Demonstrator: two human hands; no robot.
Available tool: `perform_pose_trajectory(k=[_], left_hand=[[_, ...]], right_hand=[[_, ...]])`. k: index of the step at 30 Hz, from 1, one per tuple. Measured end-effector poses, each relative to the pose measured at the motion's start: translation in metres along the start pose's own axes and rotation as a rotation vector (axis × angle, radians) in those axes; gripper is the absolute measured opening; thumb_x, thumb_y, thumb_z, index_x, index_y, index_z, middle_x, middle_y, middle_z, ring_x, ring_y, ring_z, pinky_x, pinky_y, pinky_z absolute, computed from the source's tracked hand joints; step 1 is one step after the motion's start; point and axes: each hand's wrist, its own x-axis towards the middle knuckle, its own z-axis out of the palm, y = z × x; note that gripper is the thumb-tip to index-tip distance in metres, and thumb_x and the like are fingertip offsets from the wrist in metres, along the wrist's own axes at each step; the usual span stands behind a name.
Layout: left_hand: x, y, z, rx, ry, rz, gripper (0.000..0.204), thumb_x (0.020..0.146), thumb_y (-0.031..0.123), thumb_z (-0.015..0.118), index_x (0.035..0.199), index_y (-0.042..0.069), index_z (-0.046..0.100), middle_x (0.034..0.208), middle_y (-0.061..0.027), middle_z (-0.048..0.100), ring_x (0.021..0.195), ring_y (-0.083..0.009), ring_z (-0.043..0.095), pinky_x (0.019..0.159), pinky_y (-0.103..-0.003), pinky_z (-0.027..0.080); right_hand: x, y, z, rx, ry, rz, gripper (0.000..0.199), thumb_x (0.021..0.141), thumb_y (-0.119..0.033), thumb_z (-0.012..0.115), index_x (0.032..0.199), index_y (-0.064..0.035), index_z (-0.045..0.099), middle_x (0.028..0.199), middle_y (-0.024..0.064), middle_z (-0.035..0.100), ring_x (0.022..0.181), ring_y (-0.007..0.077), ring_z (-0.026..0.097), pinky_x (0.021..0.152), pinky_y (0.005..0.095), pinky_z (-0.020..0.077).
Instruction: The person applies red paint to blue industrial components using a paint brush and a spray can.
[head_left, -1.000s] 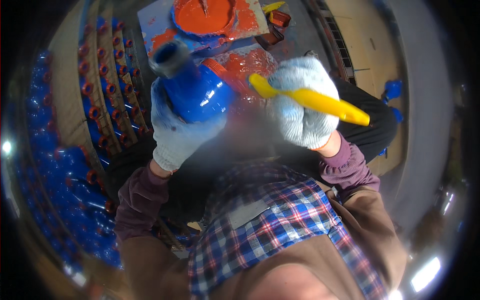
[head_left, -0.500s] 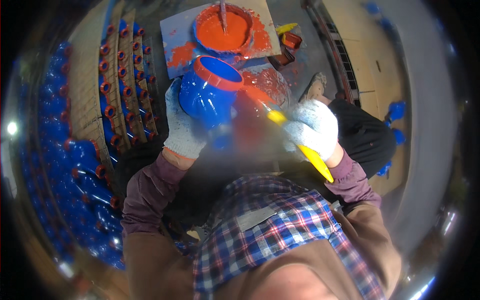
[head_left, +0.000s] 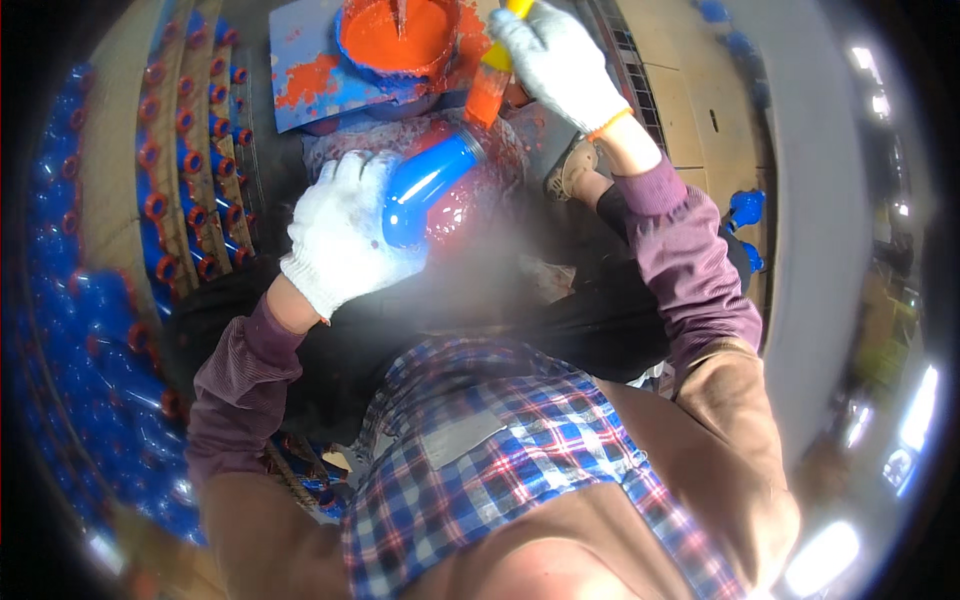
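Nearest, at 6 o'clock from the middle of the view, lies a blue, white and red checked apron (head_left: 520, 440) over a brown top (head_left: 700, 450). Purple cuffs lead up to two pale knitted gloves, and dark trousers (head_left: 600, 330) cross behind the apron.

The left hand (head_left: 345, 230), at 10 o'clock, has its grip closed about the wider end of a glossy blue bottle-shaped piece (head_left: 425, 190); some of its fingertips are hidden. The piece is held tilted in the air at 11 o'clock, its narrow greyish neck pointing toward 2 o'clock.

The right hand (head_left: 565, 70), near 1 o'clock, pinches the yellow handle of a paintbrush (head_left: 487, 95). The orange-coated bristles angle down at 12 o'clock, right by the neck; whether they touch it I cannot tell.

Below the piece spreads a shiny, red-smeared sheet (head_left: 430, 135), and a foot in a beige shoe (head_left: 572, 170) shows at 1 o'clock. Farther off, between 11 and 12, a tub (head_left: 375, 75) of orange paint with a stick (head_left: 402, 15) in it rests on a splashed grey-blue board (head_left: 290, 50).

Rows of red-rimmed blue pieces (head_left: 155, 205) stand at 10 o'clock, with more massed toward 9. Other blue pieces (head_left: 745, 208) lie between 2 and 3 o'clock.
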Motion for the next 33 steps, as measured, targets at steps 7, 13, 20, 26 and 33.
perform_pose_trajectory(k=[7,13,20,26,33], left_hand=[[0.0,0.006,-0.007,0.281,-0.108,0.075,0.078,0.065,0.038,0.08,0.133,0.006,0.059,0.118,-0.0173,0.058,0.103,-0.0365,0.06,0.08,-0.047,0.056],[0.003,0.007,-0.014,0.167,-0.088,0.014,0.076,0.064,0.038,0.084,0.129,0.006,0.061,0.113,-0.0155,0.061,0.099,-0.0339,0.063,0.079,-0.045,0.057],[0.002,-0.002,-0.015,-0.262,-0.114,-0.226,0.069,0.067,0.046,0.085,0.12,0.005,0.066,0.104,-0.015,0.07,0.089,-0.0336,0.071,0.083,-0.042,0.058],[-0.022,-0.019,-0.009,-1.194,-0.245,-0.582,0.057,0.081,0.028,0.082,0.126,-0.001,0.064,0.117,-0.0162,0.07,0.101,-0.0239,0.07,0.093,-0.035,0.056],[-0.075,-0.058,0.05,-1.468,0.091,-0.618,0.036,0.102,0.023,0.055,0.13,0.003,0.06,0.127,-0.0123,0.065,0.112,-0.0222,0.065,0.096,-0.037,0.056]], right_hand=[[-0.009,-0.018,0.013,0.049,-0.128,-0.182,0.042,0.103,-0.04,0.054,0.102,-0.0006,0.068,0.087,0.0213,0.069,0.083,0.0401,0.068,0.075,0.048,0.0544],[-0.03,-0.037,-0.009,0.08,0.07,-0.451,0.032,0.101,-0.036,0.062,0.104,-0.0037,0.066,0.085,0.0161,0.066,0.077,0.035,0.067,0.069,0.043,0.0533],[-0.063,-0.044,-0.036,0.154,0.138,-0.54,0.028,0.099,-0.027,0.067,0.112,-0.0026,0.065,0.095,0.0139,0.069,0.081,0.0345,0.068,0.071,0.0384,0.0549],[-0.088,-0.038,-0.039,0.702,0.097,-0.276,0.02,0.098,-0.007,0.065,0.116,0.0006,0.068,0.105,0.0129,0.069,0.095,0.0252,0.07,0.086,0.034,0.0543],[-0.119,-0.032,-0.038,0.934,0.151,0.131,0.028,0.093,0.003,0.062,0.122,0.0019,0.064,0.115,0.0087,0.067,0.101,0.0188,0.066,0.093,0.0311,0.0525]])
